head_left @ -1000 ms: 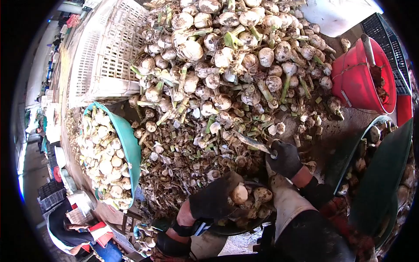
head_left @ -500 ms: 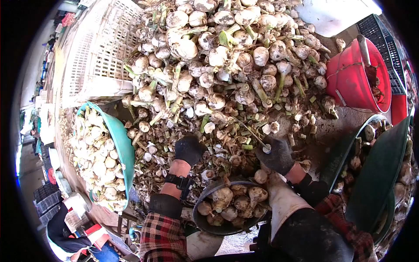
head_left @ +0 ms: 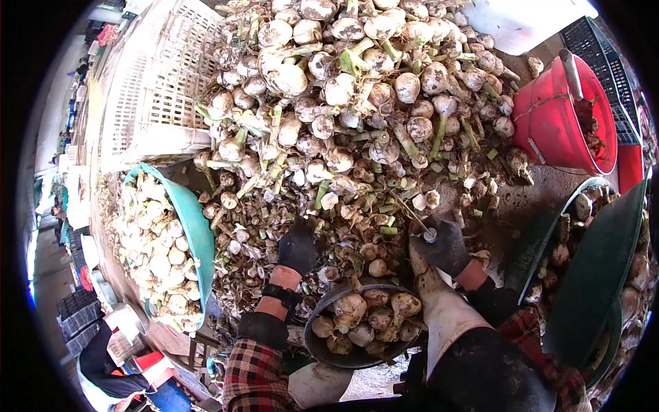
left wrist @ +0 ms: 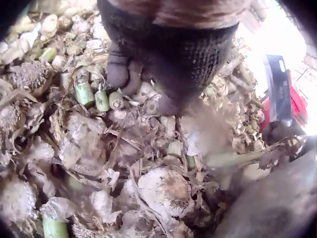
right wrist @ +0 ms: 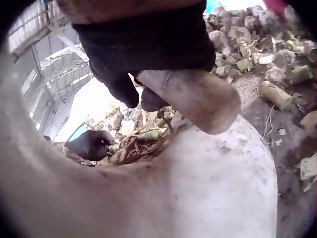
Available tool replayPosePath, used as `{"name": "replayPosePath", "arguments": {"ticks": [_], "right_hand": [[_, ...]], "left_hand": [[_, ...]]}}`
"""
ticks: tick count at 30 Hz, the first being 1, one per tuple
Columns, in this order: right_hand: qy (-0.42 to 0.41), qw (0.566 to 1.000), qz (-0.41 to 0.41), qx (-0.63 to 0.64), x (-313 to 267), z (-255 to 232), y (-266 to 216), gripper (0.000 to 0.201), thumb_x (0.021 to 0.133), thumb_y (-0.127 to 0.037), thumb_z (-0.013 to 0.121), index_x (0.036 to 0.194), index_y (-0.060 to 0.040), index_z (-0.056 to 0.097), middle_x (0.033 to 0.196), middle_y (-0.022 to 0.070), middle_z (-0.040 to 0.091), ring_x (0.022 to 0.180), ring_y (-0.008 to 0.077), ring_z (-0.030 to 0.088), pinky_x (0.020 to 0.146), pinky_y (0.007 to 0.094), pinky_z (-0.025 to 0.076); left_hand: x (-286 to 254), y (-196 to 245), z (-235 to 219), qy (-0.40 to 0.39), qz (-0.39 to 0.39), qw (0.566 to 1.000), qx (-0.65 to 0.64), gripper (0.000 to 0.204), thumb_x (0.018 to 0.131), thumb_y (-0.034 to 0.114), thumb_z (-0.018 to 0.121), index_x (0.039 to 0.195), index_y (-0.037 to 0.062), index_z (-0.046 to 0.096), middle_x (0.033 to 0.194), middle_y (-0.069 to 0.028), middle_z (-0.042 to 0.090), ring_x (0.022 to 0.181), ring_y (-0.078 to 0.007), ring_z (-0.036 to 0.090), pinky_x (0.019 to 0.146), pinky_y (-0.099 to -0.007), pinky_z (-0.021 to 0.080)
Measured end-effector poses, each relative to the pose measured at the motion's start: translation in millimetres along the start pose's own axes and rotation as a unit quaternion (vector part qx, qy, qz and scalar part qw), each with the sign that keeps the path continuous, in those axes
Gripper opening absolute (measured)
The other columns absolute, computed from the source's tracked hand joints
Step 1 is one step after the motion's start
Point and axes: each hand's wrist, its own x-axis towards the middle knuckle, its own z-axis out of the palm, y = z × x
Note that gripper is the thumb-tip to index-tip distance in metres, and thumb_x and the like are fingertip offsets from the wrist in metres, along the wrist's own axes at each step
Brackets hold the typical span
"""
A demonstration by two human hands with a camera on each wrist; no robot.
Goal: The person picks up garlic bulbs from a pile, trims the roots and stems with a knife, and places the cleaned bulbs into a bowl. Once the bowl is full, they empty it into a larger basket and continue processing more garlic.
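Note:
My gloved left hand [head_left: 297,244] reaches down into the layer of dry skins and stem scraps [left wrist: 114,139], its bent fingers among cut green stem pieces [left wrist: 94,96]. No bulb shows between those fingers. My gloved right hand [head_left: 443,247] grips a knife by its pale, thick handle [right wrist: 193,99]. The knife's broad blade [left wrist: 279,89] points up and away, over the scraps. That hand is close over my right leg in its soiled white cover [right wrist: 223,168]. Between my legs stands a dark bowl [head_left: 319,349] of garlic bulbs [head_left: 350,309].
A large heap of garlic [head_left: 336,89] with stems lies ahead. Left are a white slatted crate [head_left: 178,75] and a green tub [head_left: 195,226] of paler bulbs. Right stand a red bucket [head_left: 549,117] and a green container [head_left: 583,281] with bulbs. Another person [head_left: 110,364] is at lower left.
My left hand has gone from holding a bulb over the bowl to reaching forward into the scraps. A single bulb now lies just beyond the bowl. The knife stays in my right hand.

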Motion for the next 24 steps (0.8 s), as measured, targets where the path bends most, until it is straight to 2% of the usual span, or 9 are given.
{"name": "replayPosePath", "arguments": {"ticks": [3, 5, 6, 9, 15, 18, 20, 22, 24], "right_hand": [[0.004, 0.999, -0.036, -0.005, 2.5, 11.7, 6.4, 0.020, 0.071, -0.017, 0.071, 0.084, -0.0050, 0.063, 0.072, 0.0135, 0.063, 0.069, 0.0254, 0.065, 0.063, 0.0342, 0.050], [0.001, 0.998, -0.054, -0.017, 5.8, 12.5, -3.2, 0.020, 0.071, -0.017, 0.071, 0.085, -0.0050, 0.062, 0.071, 0.0133, 0.063, 0.068, 0.0259, 0.065, 0.062, 0.0342, 0.050], [-0.001, 0.997, -0.069, -0.029, 6.8, 12.3, -6.2, 0.020, 0.072, -0.017, 0.071, 0.085, -0.0051, 0.062, 0.071, 0.0132, 0.063, 0.067, 0.0264, 0.064, 0.062, 0.0341, 0.050], [-0.027, 0.998, -0.052, -0.013, 8.1, 12.1, -7.3, 0.029, 0.071, -0.025, 0.070, 0.088, -0.0036, 0.060, 0.076, 0.0191, 0.062, 0.074, 0.0384, 0.061, 0.065, 0.0440, 0.049], [-0.054, 0.995, -0.048, 0.064, 11.9, -4.0, -36.0, 0.032, 0.070, -0.024, 0.074, 0.093, -0.0055, 0.062, 0.078, 0.0170, 0.064, 0.075, 0.0324, 0.065, 0.066, 0.0387, 0.051], [-0.068, 0.988, -0.101, 0.091, 16.6, -23.2, -75.8, 0.039, 0.069, -0.026, 0.078, 0.099, -0.0058, 0.063, 0.080, 0.0144, 0.065, 0.074, 0.0274, 0.066, 0.068, 0.0350, 0.052], [-0.130, 0.983, 0.000, 0.133, 16.3, -32.9, -98.0, 0.047, 0.070, -0.027, 0.079, 0.107, -0.0048, 0.062, 0.086, 0.0120, 0.067, 0.077, 0.0213, 0.066, 0.071, 0.0325, 0.052], [-0.073, 0.983, -0.124, 0.115, 16.5, -38.8, -103.6, 0.050, 0.070, -0.026, 0.080, 0.111, -0.0038, 0.060, 0.091, 0.0119, 0.067, 0.079, 0.0173, 0.065, 0.072, 0.0308, 0.052], [-0.033, 0.979, -0.148, 0.133, 15.3, -42.0, -93.0, 0.055, 0.069, -0.032, 0.079, 0.111, -0.0037, 0.059, 0.093, 0.0133, 0.066, 0.081, 0.0236, 0.067, 0.073, 0.0326, 0.052]], "left_hand": [[8.4, 0.1, -5.5, 0.064, 0.059, 0.996, 0.028, 0.049, 0.077, 0.027, 0.060, 0.122, 0.0063, 0.053, 0.125, -0.0206, 0.050, 0.111, -0.0358, 0.052, 0.086, -0.0437, 0.047], [32.0, 24.9, -65.4, -0.185, -0.087, 0.978, -0.052, 0.059, 0.082, 0.038, 0.059, 0.131, 0.0086, 0.045, 0.136, -0.0250, 0.040, 0.113, -0.0378, 0.051, 0.090, -0.0451, 0.046], [33.1, 22.1, -61.1, -0.185, -0.087, 0.978, -0.052, 0.059, 0.082, 0.038, 0.059, 0.131, 0.0086, 0.045, 0.136, -0.0250, 0.040, 0.113, -0.0378, 0.051, 0.090, -0.0451, 0.046], [33.6, 17.2, -51.2, -0.096, -0.068, 0.992, -0.041, 0.053, 0.077, 0.034, 0.065, 0.123, 0.0098, 0.052, 0.132, -0.0251, 0.043, 0.103, -0.0391, 0.056, 0.085, -0.0440, 0.049], [35.4, 17.5, -70.8, 0.059, -0.124, 0.958, -0.250, 0.050, 0.068, 0.030, 0.077, 0.104, 0.0021, 0.058, 0.089, -0.0183, 0.062, 0.085, -0.0340, 0.062, 0.075, -0.0378, 0.051], [40.1, 62.7, -127.1, 0.057, -0.081, 0.922, -0.375, 0.040, 0.071, 0.021, 0.077, 0.097, 0.0003, 0.056, 0.083, -0.0113, 0.060, 0.075, -0.0240, 0.059, 0.068, -0.0332, 0.049], [46.5, 87.0, -122.4, 0.040, -0.056, 0.868, -0.492, 0.032, 0.075, 0.016, 0.074, 0.097, 0.0000, 0.056, 0.082, -0.0073, 0.059, 0.073, -0.0170, 0.057, 0.066, -0.0306, 0.048], [55.0, 123.0, -165.4, -0.049, -0.099, 0.837, -0.535, 0.027, 0.082, 0.013, 0.068, 0.105, -0.0002, 0.059, 0.091, -0.0068, 0.063, 0.078, -0.0121, 0.059, 0.072, -0.0255, 0.048], [61.0, 137.8, -146.4, -0.019, -0.093, 0.710, -0.698, 0.024, 0.080, 0.012, 0.069, 0.097, -0.0030, 0.060, 0.080, -0.0110, 0.066, 0.070, -0.0117, 0.059, 0.059, -0.0295, 0.047]]}}
